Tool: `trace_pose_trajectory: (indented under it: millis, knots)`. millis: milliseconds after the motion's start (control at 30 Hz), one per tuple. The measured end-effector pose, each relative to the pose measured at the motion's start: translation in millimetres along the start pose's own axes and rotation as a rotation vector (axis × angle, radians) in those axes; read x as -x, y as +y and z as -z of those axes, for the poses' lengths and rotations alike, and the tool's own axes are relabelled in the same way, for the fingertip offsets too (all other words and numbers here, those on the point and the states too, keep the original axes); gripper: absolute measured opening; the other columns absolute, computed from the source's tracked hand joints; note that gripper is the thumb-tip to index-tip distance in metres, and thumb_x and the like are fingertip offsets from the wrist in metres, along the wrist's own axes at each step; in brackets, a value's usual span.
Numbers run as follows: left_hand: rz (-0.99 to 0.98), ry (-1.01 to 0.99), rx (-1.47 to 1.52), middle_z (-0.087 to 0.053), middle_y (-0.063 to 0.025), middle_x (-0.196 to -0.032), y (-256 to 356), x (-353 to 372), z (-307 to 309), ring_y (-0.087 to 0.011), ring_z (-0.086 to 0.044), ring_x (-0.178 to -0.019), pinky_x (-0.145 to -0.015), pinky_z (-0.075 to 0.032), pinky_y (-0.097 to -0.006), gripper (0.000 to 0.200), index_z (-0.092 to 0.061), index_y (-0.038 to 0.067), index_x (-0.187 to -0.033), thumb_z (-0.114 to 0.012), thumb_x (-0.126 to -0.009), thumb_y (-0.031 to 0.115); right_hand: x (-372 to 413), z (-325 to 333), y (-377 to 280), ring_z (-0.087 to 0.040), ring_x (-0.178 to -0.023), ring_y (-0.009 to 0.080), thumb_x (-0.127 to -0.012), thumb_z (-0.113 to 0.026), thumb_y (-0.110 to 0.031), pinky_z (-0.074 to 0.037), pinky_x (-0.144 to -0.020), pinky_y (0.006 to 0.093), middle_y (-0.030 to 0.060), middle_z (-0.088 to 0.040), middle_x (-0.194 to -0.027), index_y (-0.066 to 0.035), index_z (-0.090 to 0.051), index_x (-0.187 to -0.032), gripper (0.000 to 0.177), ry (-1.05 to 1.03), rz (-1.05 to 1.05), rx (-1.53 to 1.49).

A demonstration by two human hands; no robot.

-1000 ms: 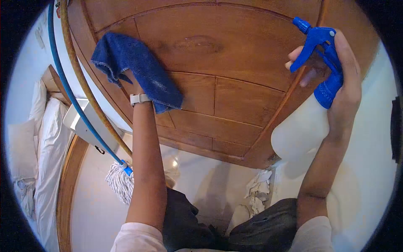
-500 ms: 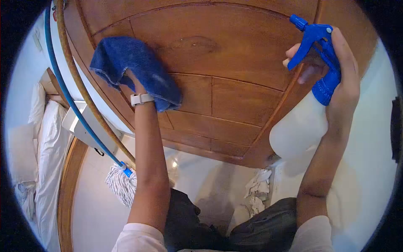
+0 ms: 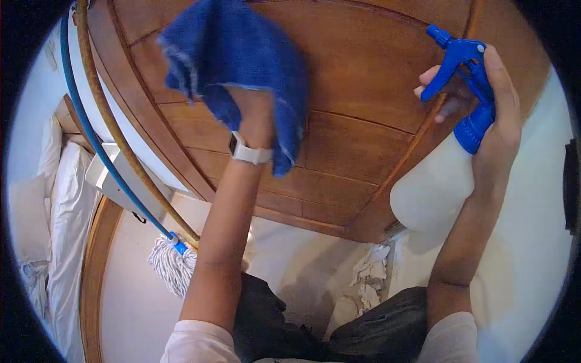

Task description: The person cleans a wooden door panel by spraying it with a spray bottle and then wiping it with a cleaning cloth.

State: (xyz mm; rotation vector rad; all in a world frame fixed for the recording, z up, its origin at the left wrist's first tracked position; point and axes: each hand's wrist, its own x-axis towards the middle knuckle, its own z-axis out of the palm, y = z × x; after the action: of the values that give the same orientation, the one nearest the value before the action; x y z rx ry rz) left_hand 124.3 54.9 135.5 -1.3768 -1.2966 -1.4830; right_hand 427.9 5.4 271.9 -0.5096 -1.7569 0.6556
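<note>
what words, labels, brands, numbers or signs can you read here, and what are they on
There is no readable text in this view.
Spray bottle: no label or lettering shows on the visible side.
Blue cloth: no lettering shows.
Wooden panels: no lettering or sign shows.
Watch: the screen is too small and angled away to read.
</note>
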Motion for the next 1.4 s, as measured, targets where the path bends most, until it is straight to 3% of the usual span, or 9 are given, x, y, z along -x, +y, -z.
trace_pose_trajectory:
  millis: [267, 467, 500, 700, 767, 833, 967, 1200, 1400]
  knots:
    - [-0.116, -0.406, 0.316, -0.048, -0.0157, -0.156, 121.1, 34.1, -21.6, -0.0377, -0.045, -0.143, -0.121, -0.029, -0.0504, 0.068, -0.052, 0.014, -0.15, -0.057, -0.093, 0.051, -7.1, 13.9, -5.1, -0.074, -0.086, 0.0253, -0.109, -0.036, -0.046, -0.052, -0.066, 0.0297, 0.0198, -0.075, -0.098, 0.0, -0.067, -0.114, 0.055, 0.027, -0.023, -0.041]
    - [0.047, -0.896, 0.638, -0.049, -0.0155, -0.156, 154.7, 78.8, -21.5, -0.0377, -0.045, -0.143, -0.121, -0.03, -0.0503, 0.067, -0.052, 0.015, -0.149, -0.057, -0.093, 0.05, -8.0, 12.7, -10.5, -0.074, -0.084, 0.0241, -0.109, -0.038, -0.046, -0.051, -0.066, 0.0297, 0.0177, -0.075, -0.096, 0.0, -0.067, -0.114, 0.055, 0.016, -0.004, 0.027]
    - [-0.123, -0.777, 0.545, -0.051, -0.0148, -0.154, 149.4, 82.1, -24.3, -0.0366, -0.048, -0.141, -0.12, -0.033, -0.0474, 0.062, -0.055, 0.015, -0.146, -0.054, -0.095, 0.05, -7.9, 13.2, -12.0, -0.074, -0.084, 0.0239, -0.109, -0.038, -0.046, -0.051, -0.066, 0.0296, 0.0175, -0.075, -0.096, 0.0, -0.067, -0.114, 0.055, -0.005, -0.016, 0.047]
    - [-0.078, -0.787, 0.559, -0.042, -0.0133, -0.161, 131.2, 83.8, -18.7, -0.0317, -0.037, -0.149, -0.126, -0.021, -0.045, 0.075, -0.046, 0.013, -0.153, -0.059, -0.094, 0.058, -1.0, 5.5, -9.3, -0.074, -0.082, 0.0232, -0.109, -0.038, -0.045, -0.05, -0.064, 0.0289, 0.018, -0.075, -0.097, 0.0, -0.067, -0.113, 0.053, 0.008, -0.009, 0.033]
    - [-0.318, -0.649, 0.365, -0.043, -0.0123, -0.161, 105.1, 98.0, -18.0, -0.0312, -0.038, -0.149, -0.126, -0.022, -0.0456, 0.075, -0.046, 0.014, -0.153, -0.059, -0.094, 0.058, 1.7, 0.3, -6.2, -0.074, -0.082, 0.0229, -0.109, -0.038, -0.044, -0.05, -0.062, 0.028, 0.0177, -0.075, -0.096, 0.0, -0.066, -0.114, 0.053, -0.013, -0.018, 0.024]
    - [-0.33, -0.673, 0.365, -0.043, -0.0113, -0.161, 81.7, 104.7, -13.4, -0.031, -0.038, -0.149, -0.126, -0.023, -0.0461, 0.075, -0.046, 0.014, -0.154, -0.06, -0.094, 0.058, 4.5, -5.5, -3.4, -0.073, -0.08, 0.0216, -0.109, -0.04, -0.042, -0.05, -0.06, 0.027, 0.0169, -0.075, -0.094, -0.001, -0.066, -0.116, 0.049, -0.025, -0.006, 0.004]
    - [-0.085, -0.852, 0.529, -0.041, -0.0111, -0.162, 32.1, 91.8, 13.3, -0.0315, -0.037, -0.15, -0.127, -0.022, -0.0469, 0.076, -0.045, 0.012, -0.154, -0.061, -0.094, 0.056, 7.4, -11.8, -0.5, -0.072, -0.076, 0.0191, -0.108, -0.045, -0.038, -0.049, -0.058, 0.0261, 0.0157, -0.075, -0.091, -0.002, -0.065, -0.118, 0.043, -0.016, 0.009, -0.026]
    - [-0.229, -0.5, 0.113, -0.054, -0.0104, -0.151, -36.0, 70.4, 29.6, -0.0308, -0.05, -0.14, -0.123, -0.031, -0.0467, 0.067, -0.054, 0.016, -0.147, -0.071, -0.091, 0.046, 3.6, -7.3, 0.6, -0.072, -0.076, 0.0194, -0.109, -0.044, -0.038, -0.05, -0.058, 0.0258, 0.0161, -0.075, -0.092, -0.001, -0.065, -0.118, 0.043, -0.034, 0.035, -0.045]
    - [-0.059, -0.196, -0.046, -0.052, -0.0111, -0.153, -85.5, 26.5, 36.5, -0.0309, -0.047, -0.142, -0.124, -0.029, -0.0468, 0.068, -0.052, 0.016, -0.149, -0.07, -0.091, 0.046, 1.0, -2.3, -0.3, -0.073, -0.083, 0.0229, -0.11, -0.038, -0.042, -0.05, -0.06, 0.0285, 0.0192, -0.074, -0.097, 0.001, -0.063, -0.117, 0.05, -0.054, 0.02, -0.022]
